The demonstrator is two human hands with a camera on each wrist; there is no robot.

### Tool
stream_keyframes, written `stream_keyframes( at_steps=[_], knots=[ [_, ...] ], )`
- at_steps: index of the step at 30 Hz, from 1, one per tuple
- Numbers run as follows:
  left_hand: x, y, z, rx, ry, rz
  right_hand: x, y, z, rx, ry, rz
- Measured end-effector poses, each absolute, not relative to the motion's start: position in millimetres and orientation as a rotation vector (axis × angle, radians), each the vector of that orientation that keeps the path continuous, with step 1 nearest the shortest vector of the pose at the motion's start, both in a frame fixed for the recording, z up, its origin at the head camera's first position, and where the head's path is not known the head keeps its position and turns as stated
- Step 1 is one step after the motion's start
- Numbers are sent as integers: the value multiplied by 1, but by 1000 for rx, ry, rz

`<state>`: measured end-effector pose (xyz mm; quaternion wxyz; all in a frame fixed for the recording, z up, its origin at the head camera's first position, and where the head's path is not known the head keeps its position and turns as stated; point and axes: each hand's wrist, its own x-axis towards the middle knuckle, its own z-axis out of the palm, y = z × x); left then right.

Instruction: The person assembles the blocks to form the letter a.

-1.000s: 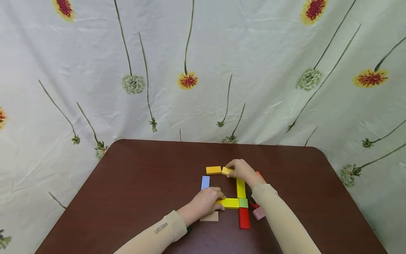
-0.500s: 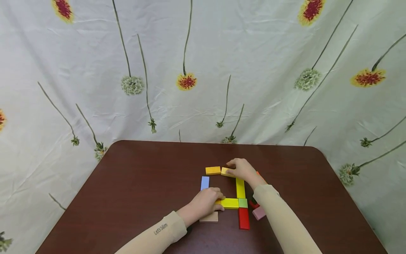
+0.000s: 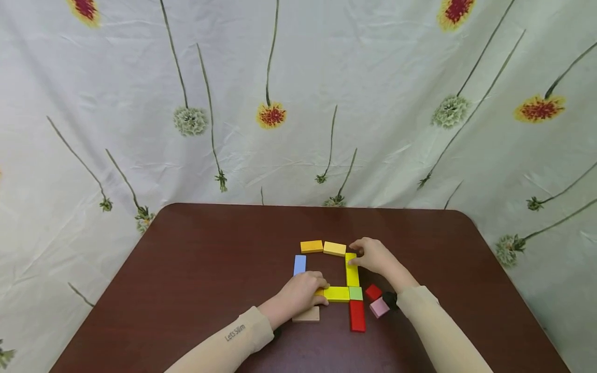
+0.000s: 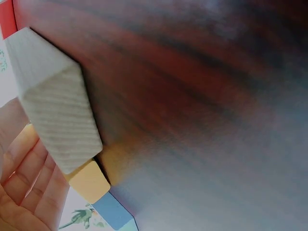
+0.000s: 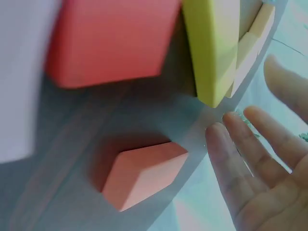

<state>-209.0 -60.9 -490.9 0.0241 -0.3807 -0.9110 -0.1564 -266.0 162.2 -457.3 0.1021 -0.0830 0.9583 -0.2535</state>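
Observation:
My left hand (image 3: pixel 298 292) grips the orange wooden block (image 4: pixel 90 182), thumb on the near side and fingers on the far side; the hand covers most of it in the head view. A yellow block (image 3: pixel 336 294) continues that row to a small green block (image 3: pixel 356 293). My right hand (image 3: pixel 377 257) holds nothing, its fingers extended and apart in the right wrist view. Its thumb reaches over the upright-running yellow block (image 3: pixel 352 272). Left of its fingertips lies a pale yellow block (image 3: pixel 334 248), close to a deeper orange-yellow block (image 3: pixel 311 246).
A blue block (image 3: pixel 300 264) and a plain wood block (image 3: pixel 307 314) lie beside my left hand. The long red block (image 3: pixel 357 316) extends below the green one. A short red block (image 3: pixel 373 292) and a pink block (image 3: pixel 380 307) lie loose near my right wrist. A flowered cloth hangs behind the table (image 3: pixel 224 243).
My right hand has let go of the pale yellow block and shifted right, which uncovers that block and the short red one. My left hand stays where it was.

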Motion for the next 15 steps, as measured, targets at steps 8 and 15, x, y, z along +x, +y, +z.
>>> stream_keyframes(
  at_steps=[8, 15],
  knots=[
    [-210, -60, -494, -1179, -2819, -478, -236, 171, -460, -398, 2819, -715],
    [-209, -61, -492, -1177, -2813, -502, -203, 174, -460, -543, 2806, -642]
  ],
)
